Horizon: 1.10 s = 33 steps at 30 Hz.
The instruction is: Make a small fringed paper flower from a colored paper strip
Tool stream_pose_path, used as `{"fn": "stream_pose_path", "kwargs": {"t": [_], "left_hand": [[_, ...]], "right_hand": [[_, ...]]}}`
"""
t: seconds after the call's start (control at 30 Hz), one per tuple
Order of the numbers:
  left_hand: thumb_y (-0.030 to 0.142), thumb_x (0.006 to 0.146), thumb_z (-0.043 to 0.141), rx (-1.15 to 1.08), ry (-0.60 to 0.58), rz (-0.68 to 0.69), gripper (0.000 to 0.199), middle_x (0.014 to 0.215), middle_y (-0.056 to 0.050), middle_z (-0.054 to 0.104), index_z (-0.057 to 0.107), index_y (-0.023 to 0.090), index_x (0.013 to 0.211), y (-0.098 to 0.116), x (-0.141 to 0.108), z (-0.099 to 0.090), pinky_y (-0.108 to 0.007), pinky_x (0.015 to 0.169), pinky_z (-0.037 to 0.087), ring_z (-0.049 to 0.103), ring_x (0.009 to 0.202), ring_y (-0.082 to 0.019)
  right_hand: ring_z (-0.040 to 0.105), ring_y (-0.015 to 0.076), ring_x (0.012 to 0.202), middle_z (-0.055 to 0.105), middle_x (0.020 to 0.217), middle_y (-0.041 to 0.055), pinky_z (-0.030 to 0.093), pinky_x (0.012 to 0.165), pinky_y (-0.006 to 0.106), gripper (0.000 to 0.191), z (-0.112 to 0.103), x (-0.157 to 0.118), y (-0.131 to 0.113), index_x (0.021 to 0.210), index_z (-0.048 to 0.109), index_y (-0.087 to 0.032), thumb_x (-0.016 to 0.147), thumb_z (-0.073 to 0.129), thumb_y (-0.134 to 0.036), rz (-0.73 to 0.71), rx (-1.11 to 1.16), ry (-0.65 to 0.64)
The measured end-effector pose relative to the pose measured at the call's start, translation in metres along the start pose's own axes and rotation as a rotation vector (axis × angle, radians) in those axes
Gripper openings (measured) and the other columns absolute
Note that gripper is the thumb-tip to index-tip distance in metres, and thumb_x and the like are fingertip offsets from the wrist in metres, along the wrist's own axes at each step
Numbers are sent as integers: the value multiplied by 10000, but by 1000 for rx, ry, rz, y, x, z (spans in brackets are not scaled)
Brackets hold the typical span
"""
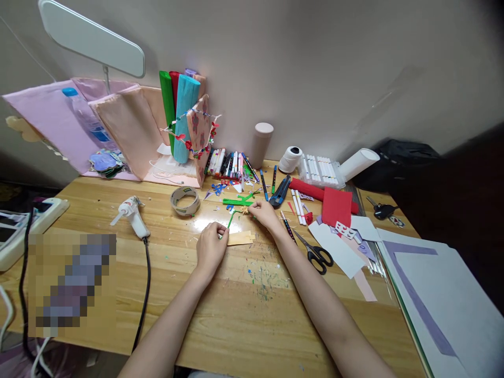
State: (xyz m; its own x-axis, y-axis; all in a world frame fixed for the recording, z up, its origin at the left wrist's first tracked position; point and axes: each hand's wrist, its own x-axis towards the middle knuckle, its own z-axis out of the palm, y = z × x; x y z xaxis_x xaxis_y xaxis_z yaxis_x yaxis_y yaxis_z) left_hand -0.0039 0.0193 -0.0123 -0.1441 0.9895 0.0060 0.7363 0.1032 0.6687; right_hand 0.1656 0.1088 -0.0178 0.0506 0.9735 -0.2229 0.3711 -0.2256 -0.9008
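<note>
My left hand [212, 244] pinches the lower end of a thin green strip [230, 219] over the middle of the table. The strip runs up and bends right to a small yellow fringed paper flower [244, 210]. My right hand [263, 214] is closed with its fingertips at that flower. Just below lies a flat yellow paper strip [240, 239], its right end cut into fringe. Green paper pieces [238, 201] rest behind the flower. To the right of my right wrist are black-handled scissors [319, 258], opened a little, and a blue-and-black utility knife [280, 192].
A white glue gun [134, 218] with a black cord lies left, near a tape roll [185, 201]. Behind stand crepe paper rolls [187, 118], markers [226, 164] and a thread spool [290, 159]. Red crepe paper [337, 206] and paper sheets [338, 247] cover the right side.
</note>
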Motion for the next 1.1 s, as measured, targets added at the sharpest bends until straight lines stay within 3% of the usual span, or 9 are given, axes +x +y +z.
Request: {"fn": "stream_pose_path", "kwargs": {"t": [0.2, 0.37, 0.47, 0.63, 0.67, 0.73, 0.8, 0.87, 1.1], "left_hand": [[268, 826, 472, -3, 61, 60, 141, 807, -45, 618, 561, 183, 757, -5, 0, 5, -255, 653, 408, 576, 759, -162], [298, 844, 462, 33, 113, 55, 167, 828, -47, 626, 574, 189, 788, -7, 5, 6, -266, 674, 417, 587, 797, -175], [346, 848, 478, 62, 128, 51, 189, 843, -48, 631, 579, 196, 794, -6, 7, 4, -281, 687, 422, 591, 828, -192], [379, 863, 477, 66, 242, 164, 229, 932, -81, 610, 594, 190, 918, 16, -7, -4, -323, 788, 430, 559, 910, -221], [372, 877, 455, 38, 203, 205, 230, 926, -75, 610, 598, 195, 909, 24, -12, -4, -324, 800, 430, 555, 916, -216], [375, 883, 453, -67, -9, 312, 231, 939, -57, 609, 611, 215, 932, 41, -22, 1, -303, 787, 446, 563, 894, -191], [380, 842, 534, -163, -241, 396, 270, 1003, -51, 596, 589, 230, 1059, 57, -28, 10, -285, 774, 466, 573, 878, -171], [357, 795, 607, -212, -362, 449, 362, 1045, -57, 582, 562, 231, 1131, 70, -31, 21, -283, 783, 473, 583, 870, -163], [243, 835, 539, -165, -389, 505, 217, 934, -62, 603, 628, 205, 1029, 82, -32, 40, -278, 756, 463, 591, 841, -163]], "right_hand": [[345, 65, 395, 529, 527, -38, 246, 414, 205, 192, -21, -41, -3, 652, 494, -182, 678, 526, -370, -3, 190, -67], [272, 42, 373, 506, 533, -52, 149, 392, 201, 249, -47, -89, 13, 680, 488, -179, 700, 576, -412, 65, 359, -180], [265, 40, 370, 512, 519, -55, 134, 391, 200, 278, -55, -106, 24, 691, 486, -179, 688, 605, -431, 117, 407, -167], [260, 38, 357, 531, 519, -53, 132, 381, 198, 284, -58, -117, 30, 688, 485, -185, 694, 604, -443, 142, 395, -152], [265, 37, 355, 535, 521, -54, 140, 381, 196, 277, -59, -117, 31, 685, 485, -186, 697, 599, -438, 139, 397, -157], [275, 38, 353, 539, 522, -55, 156, 382, 194, 254, -60, -117, 32, 677, 485, -187, 707, 587, -417, 132, 402, -162], [289, 41, 359, 536, 514, -58, 180, 388, 192, 220, -62, -117, 35, 672, 494, -183, 718, 575, -382, 118, 406, -166], [336, 50, 385, 536, 515, -57, 223, 407, 192, 177, -64, -117, 38, 672, 508, -178, 721, 566, -338, 89, 397, -148], [453, 86, 451, 528, 518, -48, 309, 444, 196, 128, -69, -116, 45, 656, 505, -180, 719, 547, -283, 88, 306, -63]]}}
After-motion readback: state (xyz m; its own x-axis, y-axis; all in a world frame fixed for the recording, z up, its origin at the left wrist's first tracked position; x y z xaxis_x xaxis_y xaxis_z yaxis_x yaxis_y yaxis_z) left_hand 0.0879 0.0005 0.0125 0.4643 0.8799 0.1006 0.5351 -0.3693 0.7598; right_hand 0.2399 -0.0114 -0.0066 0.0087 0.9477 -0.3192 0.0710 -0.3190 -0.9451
